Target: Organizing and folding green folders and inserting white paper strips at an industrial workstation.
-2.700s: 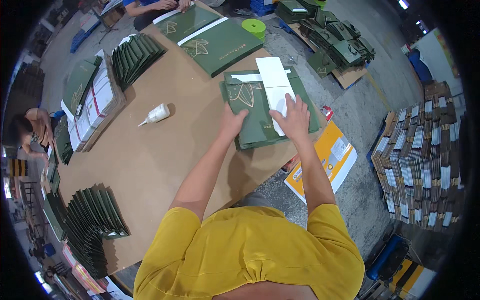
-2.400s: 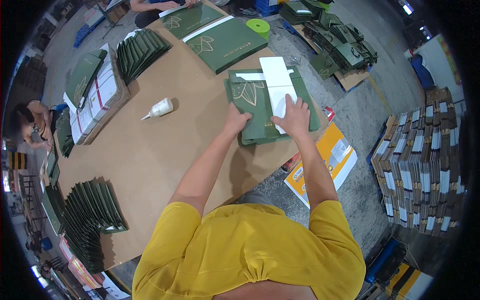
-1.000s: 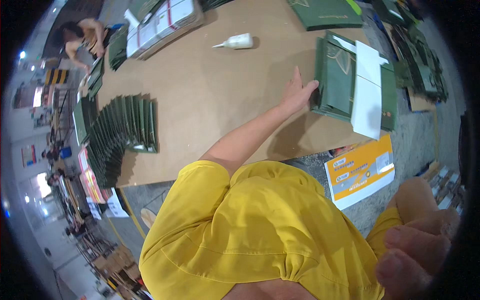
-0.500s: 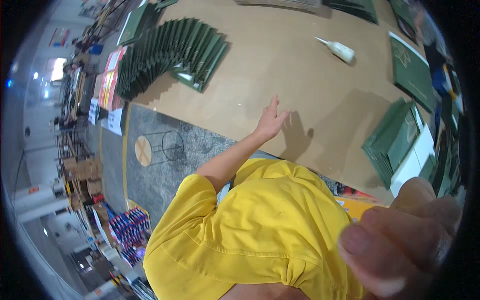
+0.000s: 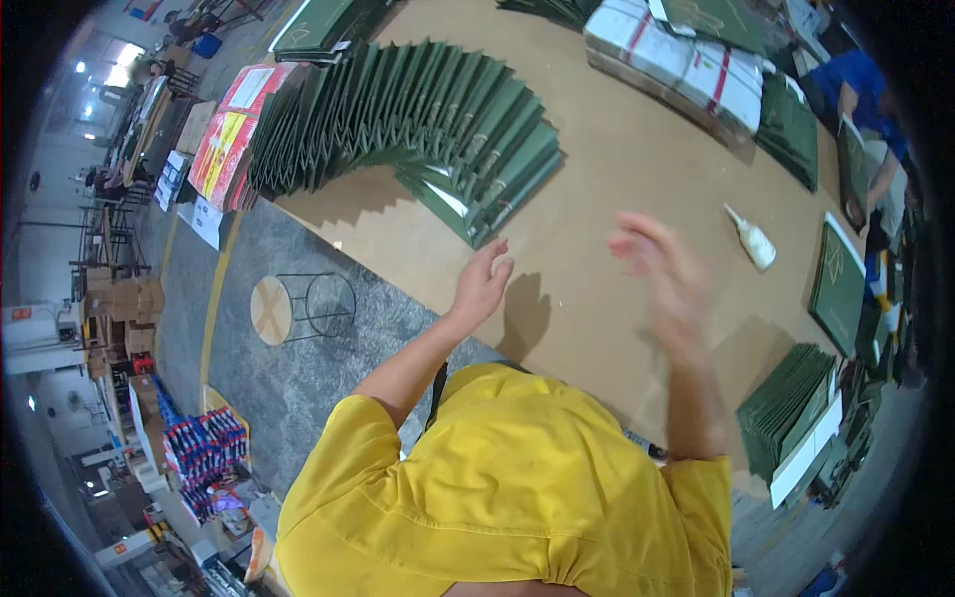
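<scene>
My left hand hovers above the near table edge with fingers apart and nothing in it. Just beyond its fingertips ends a long fanned row of green folded card sleeves or folders, which curves away to the left. My right hand is raised over the middle of the table, blurred by motion. Its fingers look loosely bent and apart, with nothing visible in them. To its right a small white squeeze bottle with a thin nozzle lies on its side on the brown tabletop.
A stack of green folders stands at the right edge, near a flat green folder. White strapped bundles lie at the back. A red-and-yellow package sits far left. A round stool stands on the floor. A co-worker in blue is at far right.
My right hand has come from close to the camera at lower right to above the table. My left hand stays over the near edge, nearer the fanned row. The view has shifted.
</scene>
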Tool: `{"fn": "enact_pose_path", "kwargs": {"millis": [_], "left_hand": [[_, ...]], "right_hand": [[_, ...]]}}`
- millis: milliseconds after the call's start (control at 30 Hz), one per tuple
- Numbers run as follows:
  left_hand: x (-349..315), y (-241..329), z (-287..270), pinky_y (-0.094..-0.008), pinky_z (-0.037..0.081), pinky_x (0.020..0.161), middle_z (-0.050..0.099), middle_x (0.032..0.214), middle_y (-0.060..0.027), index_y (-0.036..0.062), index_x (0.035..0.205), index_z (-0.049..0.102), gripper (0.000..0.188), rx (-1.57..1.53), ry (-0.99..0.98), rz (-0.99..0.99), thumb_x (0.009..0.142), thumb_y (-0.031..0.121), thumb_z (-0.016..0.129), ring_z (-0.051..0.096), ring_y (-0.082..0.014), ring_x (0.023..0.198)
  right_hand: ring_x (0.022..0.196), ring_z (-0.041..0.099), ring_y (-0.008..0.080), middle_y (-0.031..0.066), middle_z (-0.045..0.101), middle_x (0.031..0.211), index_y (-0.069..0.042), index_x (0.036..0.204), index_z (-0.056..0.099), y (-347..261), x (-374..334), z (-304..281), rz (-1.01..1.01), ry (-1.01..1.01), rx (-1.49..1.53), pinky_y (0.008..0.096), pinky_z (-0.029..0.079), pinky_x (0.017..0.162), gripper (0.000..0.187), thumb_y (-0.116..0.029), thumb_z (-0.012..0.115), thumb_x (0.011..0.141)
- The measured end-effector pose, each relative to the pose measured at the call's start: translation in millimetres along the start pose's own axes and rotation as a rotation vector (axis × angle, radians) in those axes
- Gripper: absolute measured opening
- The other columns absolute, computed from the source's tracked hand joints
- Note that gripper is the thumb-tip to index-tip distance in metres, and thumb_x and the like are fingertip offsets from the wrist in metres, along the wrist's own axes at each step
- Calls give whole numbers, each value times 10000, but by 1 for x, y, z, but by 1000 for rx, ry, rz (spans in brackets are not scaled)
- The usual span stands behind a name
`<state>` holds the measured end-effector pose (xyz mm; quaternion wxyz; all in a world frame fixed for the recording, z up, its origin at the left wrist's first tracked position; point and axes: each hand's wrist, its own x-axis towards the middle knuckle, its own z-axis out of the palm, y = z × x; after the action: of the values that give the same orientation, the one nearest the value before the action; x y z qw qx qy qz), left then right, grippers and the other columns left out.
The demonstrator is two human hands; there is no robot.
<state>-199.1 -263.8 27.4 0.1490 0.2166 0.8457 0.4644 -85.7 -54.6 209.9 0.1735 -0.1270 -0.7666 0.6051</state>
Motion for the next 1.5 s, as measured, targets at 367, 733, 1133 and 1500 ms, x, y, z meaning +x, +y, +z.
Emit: {"fn": "enact_pose_path", "kwargs": {"millis": [367, 733, 1133, 1500], "left_hand": [[67, -34, -109, -312, 469, 782, 632, 907, -145, -12, 990, 605, 169, -152, 477, 67, 864, 41, 504, 612, -241, 881], [89, -77, -80, -394, 437, 896, 585, 1056, -156, 28, 1069, 580, 338, 269, 371, 242, 744, -33, 512, 525, -335, 1039], [123, -119, -57, -395, 392, 972, 553, 1141, -138, 39, 1113, 558, 392, 551, 176, 392, 724, 12, 516, 474, -319, 1138], [120, -139, -30, -455, 389, 947, 530, 1170, -116, 26, 1110, 550, 389, 731, 200, 375, 735, 129, 553, 463, -289, 1159]], "right_hand": [[1168, 434, 281, 138, 426, 1303, -27, 1333, 352, 265, 65, 137, 934, 114, 782, 415, 401, 917, 508, -222, 510, 891], [1243, 387, 295, 121, 453, 1303, -26, 1202, 493, 164, 111, 172, -450, -166, -655, 435, 299, 1019, 433, -89, 563, 779], [1319, 290, 274, 144, 316, 1417, 12, 1323, 360, 228, 123, 197, -480, -374, -905, 482, 230, 1073, 617, -266, 586, 820], [1264, 354, 323, 199, 397, 1339, 47, 1233, 449, 258, 117, 205, -488, -389, -943, 511, 275, 1035, 568, -258, 604, 780]]}}
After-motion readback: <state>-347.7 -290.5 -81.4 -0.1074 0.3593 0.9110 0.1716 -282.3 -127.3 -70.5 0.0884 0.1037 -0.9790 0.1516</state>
